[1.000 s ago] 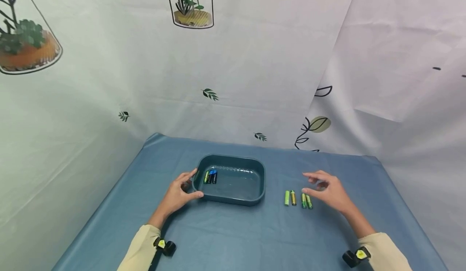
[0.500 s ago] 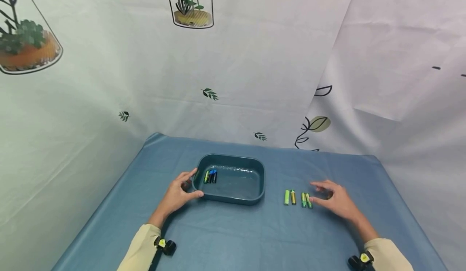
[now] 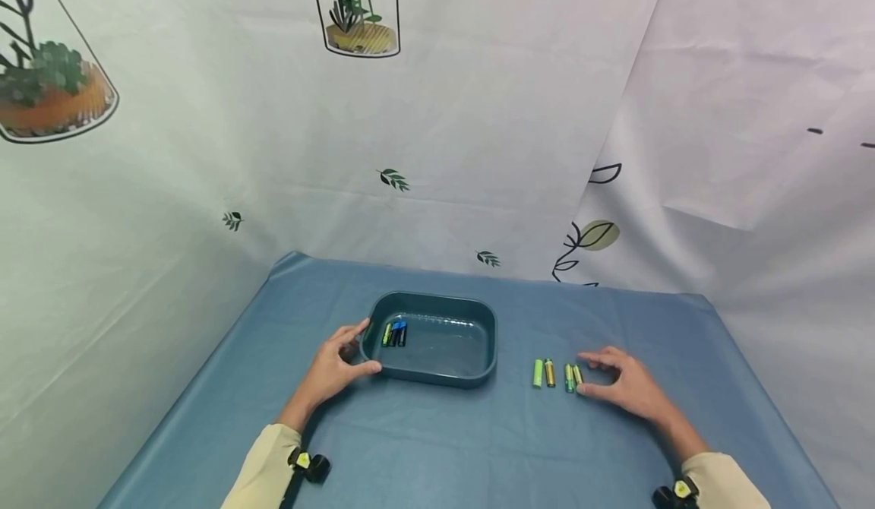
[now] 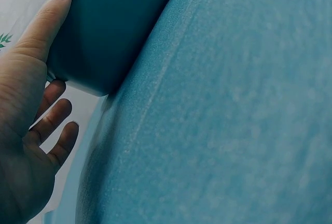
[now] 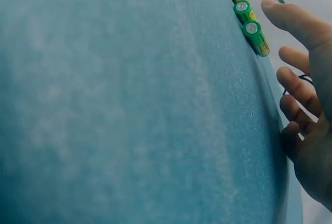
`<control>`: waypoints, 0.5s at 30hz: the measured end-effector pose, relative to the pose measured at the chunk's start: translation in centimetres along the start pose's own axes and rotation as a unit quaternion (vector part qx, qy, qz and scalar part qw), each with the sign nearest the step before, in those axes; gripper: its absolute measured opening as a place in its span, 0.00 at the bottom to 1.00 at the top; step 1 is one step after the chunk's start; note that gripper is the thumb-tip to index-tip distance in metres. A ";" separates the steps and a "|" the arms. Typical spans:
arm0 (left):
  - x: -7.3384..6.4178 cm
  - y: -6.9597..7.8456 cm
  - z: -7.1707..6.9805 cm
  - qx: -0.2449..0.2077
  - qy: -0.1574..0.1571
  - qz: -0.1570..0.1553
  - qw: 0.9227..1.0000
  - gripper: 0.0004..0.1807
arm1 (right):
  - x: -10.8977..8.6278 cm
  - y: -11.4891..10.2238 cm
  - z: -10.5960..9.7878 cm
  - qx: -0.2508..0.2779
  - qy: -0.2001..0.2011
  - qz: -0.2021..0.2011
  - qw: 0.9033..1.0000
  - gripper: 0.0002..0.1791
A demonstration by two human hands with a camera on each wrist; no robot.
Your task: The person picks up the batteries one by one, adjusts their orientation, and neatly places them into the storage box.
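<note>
A dark teal rectangular dish (image 3: 437, 376) stands on the table. My left hand (image 3: 333, 365) grips its left end, thumb at the near rim and forefinger at the left rim; in the left wrist view the thumb (image 4: 44, 24) lies along the dish wall. Inside lie a green battery (image 3: 387, 333) and two blue-and-black batteries (image 3: 399, 333). Right of the dish, a light green battery (image 3: 538, 373) and a gold one (image 3: 550, 373) lie beside two green-and-yellow batteries (image 3: 570, 378). My right hand (image 3: 629, 387) is spread at the rightmost battery (image 5: 256, 38), thumb close to it, holding nothing.
A blue cloth (image 3: 437, 448) covers the table. Pale printed fabric (image 3: 437, 114) hangs behind it and along both sides. Each wrist wears a black camera on a strap, such as the left one (image 3: 317, 468).
My right hand has moved down and slightly right, from above the batteries to the rightmost one, its thumb and forefinger still apart. The left hand and the dish have stayed put.
</note>
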State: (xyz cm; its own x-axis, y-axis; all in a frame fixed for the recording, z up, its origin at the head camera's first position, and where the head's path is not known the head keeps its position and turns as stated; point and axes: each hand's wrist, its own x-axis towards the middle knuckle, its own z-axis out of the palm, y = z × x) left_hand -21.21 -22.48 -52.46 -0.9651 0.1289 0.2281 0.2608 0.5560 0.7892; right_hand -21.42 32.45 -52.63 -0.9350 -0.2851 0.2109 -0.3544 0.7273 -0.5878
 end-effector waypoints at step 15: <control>-0.1 -0.1 0.0 0.002 0.004 0.004 1.000 0.50 | 0.2 0.2 0.0 -0.010 -0.042 0.020 0.999 0.30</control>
State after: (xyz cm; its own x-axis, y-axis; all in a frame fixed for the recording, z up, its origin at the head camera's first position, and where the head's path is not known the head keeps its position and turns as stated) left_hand -21.16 -22.51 -52.55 -0.9629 0.1270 0.2379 0.2677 0.5584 0.7852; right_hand -21.70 32.51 -52.74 -0.9443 -0.3060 0.1208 -0.3175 0.7516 -0.5781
